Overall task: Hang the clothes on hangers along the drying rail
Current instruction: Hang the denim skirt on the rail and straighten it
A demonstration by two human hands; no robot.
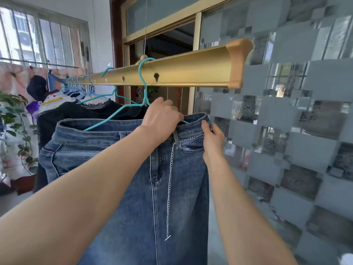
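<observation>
Near the capped end of the gold metal drying rail, blue denim jeans hang on a teal wire hanger. My left hand grips the waistband, fingers curled; my right hand pinches its corner. Tugging could slip the waistband off the hanger arm hidden beneath.

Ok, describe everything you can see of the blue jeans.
The jeans are mid-blue faded denim, hanging waist-up on a teal wire hanger hooked over the gold rail. Belt loops, a front pocket and the fly seam show; a silver chain dangles from the waistband. The left hand grips the waistband at the hanger's arm, the right hand pinches its right edge. The legs run out of frame.
</observation>
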